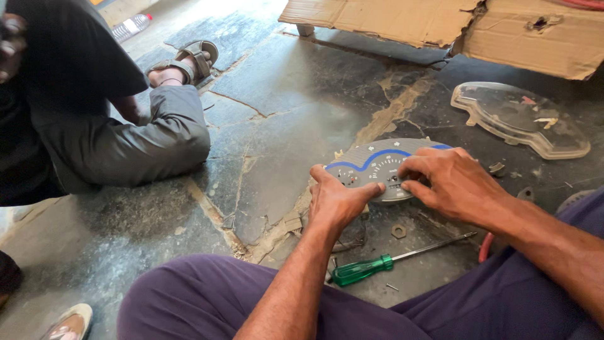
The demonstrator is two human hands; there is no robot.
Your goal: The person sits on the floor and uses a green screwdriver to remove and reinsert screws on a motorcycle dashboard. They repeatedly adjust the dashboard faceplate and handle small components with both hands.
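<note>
Both hands, left (pixel 338 203) and right (pixel 448 182), gripping one gauge cluster (pixel 377 165) (grey, blue stripe); one green screwdriver (pixel 377 266), one clear cover (pixel 519 118) on floor (pixel 277 132).

A: Where is there room to pass on the stone floor (pixel 283 119)?

B: Straight ahead of the instrument cluster (pixel 377 165) the slabs lie bare up to the torn cardboard (pixel 440 25), which closes off the far edge.

A: And to the left?

B: Another person's folded leg (pixel 126 141) and sandalled foot (pixel 185 63) block that side; a bare strip of floor runs between that leg and the cluster.

A: To the right?

B: The clear lens cover (pixel 519 118) lies well apart from the cluster, with a gap between them.

A: Near side?

B: Tight. A green-handled screwdriver (pixel 377 266) and a nut (pixel 398 231) lie just before the purple trousers (pixel 207 296), and both forearms cross there.
</note>
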